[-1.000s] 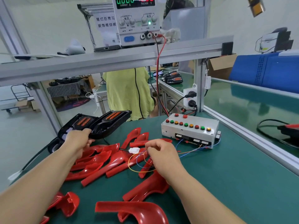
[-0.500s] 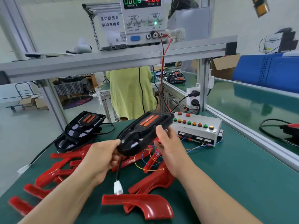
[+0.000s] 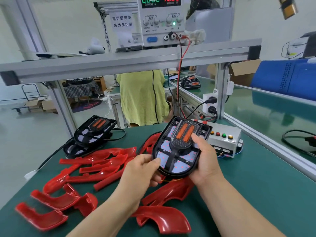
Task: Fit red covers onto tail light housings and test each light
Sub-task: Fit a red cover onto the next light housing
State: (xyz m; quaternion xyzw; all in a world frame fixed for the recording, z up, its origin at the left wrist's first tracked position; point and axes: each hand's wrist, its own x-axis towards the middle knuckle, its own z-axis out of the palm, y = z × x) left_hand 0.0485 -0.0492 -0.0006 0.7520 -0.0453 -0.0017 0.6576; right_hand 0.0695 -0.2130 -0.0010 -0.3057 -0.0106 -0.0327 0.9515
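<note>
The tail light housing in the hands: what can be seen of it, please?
The tail light housing is a black plastic shell with one rounded end. A dotted black panel bears two orange strips; below lies a pale board with red dots, crossed by black ribs. No red cover is on it. It is held above the green table, tilted toward the camera. The left hand grips its lower left edge, the right hand its right side. A yellow wire shows beneath.

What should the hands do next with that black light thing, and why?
Probably the left hand should let go and pick up a red cover: it and the right hand grip the housing, which wears no cover, and loose covers lie nearby.
</note>
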